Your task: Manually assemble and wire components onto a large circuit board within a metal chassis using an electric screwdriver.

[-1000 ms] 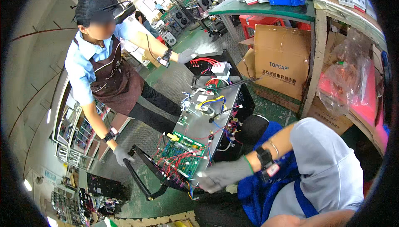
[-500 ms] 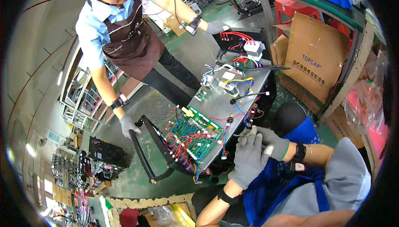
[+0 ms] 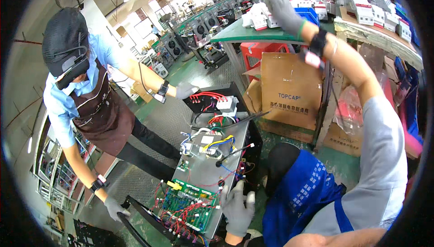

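Observation:
My left hand (image 3: pixel 237 208), in a grey glove, is open beside the near edge of a metal chassis plate (image 3: pixel 235 144), its thumb and fingers apart. A green circuit board (image 3: pixel 192 205) with many red wires lies on the plate, to the left of that hand. Farther back are a transformer (image 3: pixel 209 139) with yellow and blue wires and a white electrical block (image 3: pixel 227 105) with thick red cables. My right hand (image 3: pixel 285 11), also gloved, is raised over the green workbench (image 3: pixel 253 33), fingers stretched out and slightly blurred. White breaker-like blocks (image 3: pixel 258 15) stand near it.
Across the chassis a person (image 3: pixel 104 106) in a brown apron holds a black handle (image 3: pixel 133 229) and touches the far panel. A cardboard box (image 3: pixel 291 91) and red stool (image 3: pixel 260 48) stand under the bench. More white blocks (image 3: pixel 366 9) fill the right-hand shelf.
My hands were together by the chassis edge. Now the right one has risen to the bench, and the left has come apart from it, opening. The view has swung rightward and up.

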Demonstrator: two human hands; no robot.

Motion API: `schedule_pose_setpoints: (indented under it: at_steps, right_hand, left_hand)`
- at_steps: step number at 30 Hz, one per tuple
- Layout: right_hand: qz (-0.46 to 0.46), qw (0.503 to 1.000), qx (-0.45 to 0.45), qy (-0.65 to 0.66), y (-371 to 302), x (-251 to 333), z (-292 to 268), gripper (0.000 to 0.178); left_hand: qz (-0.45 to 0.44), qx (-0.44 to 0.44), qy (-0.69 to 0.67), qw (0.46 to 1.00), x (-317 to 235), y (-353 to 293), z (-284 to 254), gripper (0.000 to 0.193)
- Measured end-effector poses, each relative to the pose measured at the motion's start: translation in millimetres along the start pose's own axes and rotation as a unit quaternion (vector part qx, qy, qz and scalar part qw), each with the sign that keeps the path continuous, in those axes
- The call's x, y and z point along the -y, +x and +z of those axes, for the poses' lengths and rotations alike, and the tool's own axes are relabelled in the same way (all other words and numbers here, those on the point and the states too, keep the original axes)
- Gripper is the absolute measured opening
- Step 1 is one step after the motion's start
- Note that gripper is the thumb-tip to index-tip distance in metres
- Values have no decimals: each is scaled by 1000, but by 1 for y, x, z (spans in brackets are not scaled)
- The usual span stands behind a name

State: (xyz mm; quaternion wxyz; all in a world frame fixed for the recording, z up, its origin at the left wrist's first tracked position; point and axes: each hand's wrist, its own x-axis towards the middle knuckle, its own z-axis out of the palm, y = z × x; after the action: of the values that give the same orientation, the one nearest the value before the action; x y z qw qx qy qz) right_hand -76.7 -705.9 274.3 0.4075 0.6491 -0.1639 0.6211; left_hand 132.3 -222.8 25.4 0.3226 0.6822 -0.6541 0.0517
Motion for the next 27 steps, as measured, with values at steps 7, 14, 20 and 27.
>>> schedule_pose_setpoints:
  at_steps: [7, 14, 20, 27]
  right_hand:
    - [73, 849, 454, -261, -23, -116, 58, 27]
    - [94, 878, 460, -92, 6, -48, 31, 32]
    - [-23, 968, 218, 124, 19, 86, -10, 37]
    - [-183, 560, 686, 427, -78, 333, -62, 47]
  left_hand:
    - [25, -35, 60, 997, 14, -16, 9, 61]
    - [-144, 62, -61, 986, 2, -31, -8, 86]
    - [-40, 183, 50, 981, 23, -40, 12, 74]
    - [-226, 381, -67, 894, 61, -76, 49, 62]
